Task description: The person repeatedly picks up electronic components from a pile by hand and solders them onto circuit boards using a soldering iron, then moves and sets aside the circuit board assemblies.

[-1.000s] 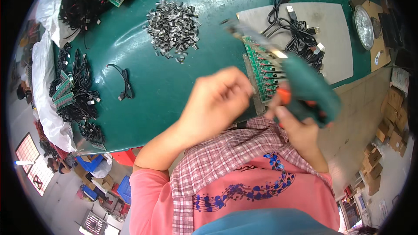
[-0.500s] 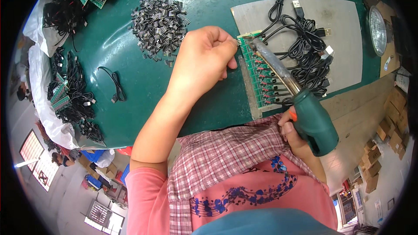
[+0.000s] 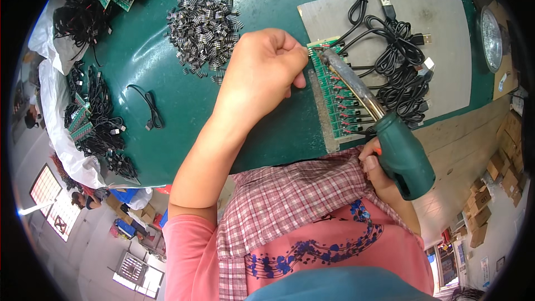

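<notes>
My right hand grips a green soldering gun with an orange trigger. Its long metal barrel slants up and left, the tip at the top end of a long green circuit board panel. Closed in a pinch, my left hand holds a small pin connector against the panel's left edge; my fingers hide most of it. Black USB cables with coiled leads run off the panel's right side. Left of my hand lies a pile of small black pin connectors with silver pins.
A grey board lies under the panel and cables on the green table. A round metal dish stands at the right. One loose cable lies left. Bundled cables with boards rest on white plastic at the left edge.
The view has shifted slightly, so the table things sit a little farther right. Both hands keep their grips, and the soldering tip stays at the panel's top end.
</notes>
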Demonstrator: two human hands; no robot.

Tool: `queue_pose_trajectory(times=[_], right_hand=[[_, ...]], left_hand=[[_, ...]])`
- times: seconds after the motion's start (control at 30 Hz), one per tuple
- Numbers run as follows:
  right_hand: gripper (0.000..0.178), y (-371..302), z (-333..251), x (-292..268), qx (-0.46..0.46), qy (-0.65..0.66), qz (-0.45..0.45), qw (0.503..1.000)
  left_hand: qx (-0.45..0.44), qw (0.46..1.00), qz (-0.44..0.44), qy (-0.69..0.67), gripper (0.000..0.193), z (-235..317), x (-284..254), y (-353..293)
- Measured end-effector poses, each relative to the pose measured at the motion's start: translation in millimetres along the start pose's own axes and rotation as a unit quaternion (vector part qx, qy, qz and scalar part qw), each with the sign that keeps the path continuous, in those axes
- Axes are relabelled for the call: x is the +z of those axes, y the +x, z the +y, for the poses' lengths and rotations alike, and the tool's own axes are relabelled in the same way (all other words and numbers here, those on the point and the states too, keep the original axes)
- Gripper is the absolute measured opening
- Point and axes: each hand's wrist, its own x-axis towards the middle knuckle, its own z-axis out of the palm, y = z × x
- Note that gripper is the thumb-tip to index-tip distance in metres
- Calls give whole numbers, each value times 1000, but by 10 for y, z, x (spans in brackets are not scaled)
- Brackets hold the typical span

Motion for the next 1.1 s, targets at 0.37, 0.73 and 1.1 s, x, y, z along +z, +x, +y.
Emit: queue_pose_trajectory(times=[0.37,0.73,1.1], right_hand=[[11,-10,-30,-6,30,-16,7,999],[16,-65,94,27,-5,-54,4,999],[17,-60,-30,95,117,149,91,978]], left_hand=[[9,1000,4,-10,18,-32,8,7],[12,1000,22,13,16,-14,52,-16],[13,1000,21,9,17,7,49,-25]])
